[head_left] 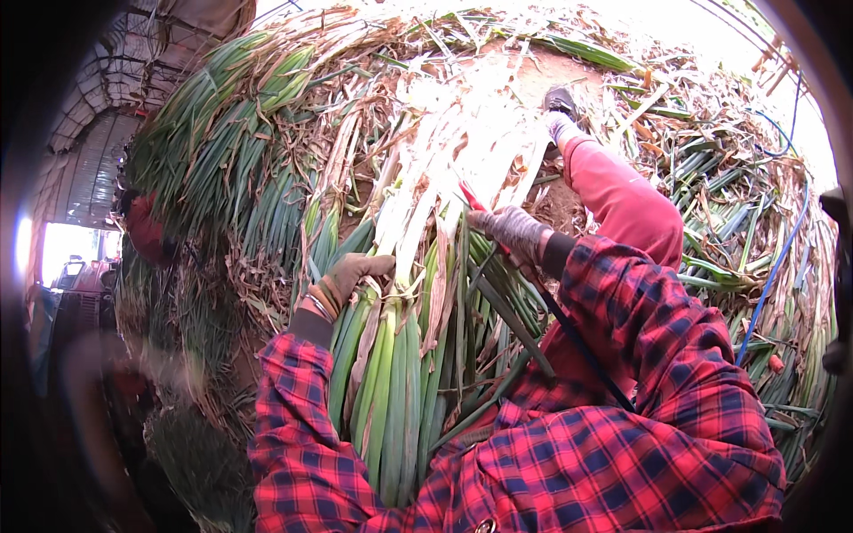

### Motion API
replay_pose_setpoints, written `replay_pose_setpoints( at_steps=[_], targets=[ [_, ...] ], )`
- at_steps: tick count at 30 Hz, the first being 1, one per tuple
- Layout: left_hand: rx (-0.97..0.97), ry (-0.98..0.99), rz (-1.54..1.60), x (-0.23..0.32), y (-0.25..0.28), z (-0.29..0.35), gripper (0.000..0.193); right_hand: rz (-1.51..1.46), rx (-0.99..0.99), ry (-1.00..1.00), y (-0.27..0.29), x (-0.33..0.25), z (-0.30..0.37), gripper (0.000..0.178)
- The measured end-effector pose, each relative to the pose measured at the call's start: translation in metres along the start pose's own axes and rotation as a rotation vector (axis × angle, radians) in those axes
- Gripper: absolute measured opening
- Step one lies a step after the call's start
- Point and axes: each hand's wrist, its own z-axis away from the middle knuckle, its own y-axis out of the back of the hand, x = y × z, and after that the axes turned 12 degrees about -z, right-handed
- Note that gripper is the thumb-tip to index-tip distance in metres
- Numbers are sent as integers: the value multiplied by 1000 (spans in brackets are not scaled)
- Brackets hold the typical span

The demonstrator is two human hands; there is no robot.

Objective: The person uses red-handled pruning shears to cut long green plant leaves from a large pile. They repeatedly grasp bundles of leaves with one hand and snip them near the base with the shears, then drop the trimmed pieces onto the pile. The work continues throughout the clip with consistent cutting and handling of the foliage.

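A thick bundle of long green onions [391,382] lies across my lap, its green leaves toward me and its pale stalks pointing away. My left hand [351,277], in a brown glove, curls over the stalks at the left of the bundle. To the right, my right hand [514,229], in a greyish glove, is closed round a slim red tool [469,194] whose tip points away over the white stalks. A black hose-like line [582,342] runs from near that hand down to my right side. Bright glare washes out the far stalk ends.
Heaped green onions [209,151] lie at the far left, and more leaves [729,213] at the right. Dry husks [346,133] litter the ground. A blue hose [777,271] curves down the right side. My bent leg [622,195] extends ahead. Someone in red [147,226] is at the left.
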Motion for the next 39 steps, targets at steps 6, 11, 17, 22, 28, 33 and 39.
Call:
replay_pose_setpoints(
  at_steps=[6, 11, 17, 22, 28, 33, 39],
  targets=[
    [15, -26, -63, 9, 2, 1, 17, -78, 67, -15, 6, -25, -35, 48],
    [-8, -78, -70, 10, 0, 2, 26, -150, 121, -22, 19, -29, -74, 48],
    [-82, 40, 83, 19, 1, -7, 20, -196, 194, -60, 41, -30, -105, 51],
    [19, 169, 159, 17, -4, -8, 22, -54, 63, 65, 19, 0, -73, 54],
    [41, -27, -101, -8, -3, -2, 20, -84, -329, -121, -37, 9, 100, 43],
    [51, 382, 274, 19, -2, -11, 35, 16, -268, -101, -35, -10, 94, 45],
    [57, -85, -257, -23, -7, -12, 23, -114, -85, -87, -9, -28, 2, 49]
  ],
)
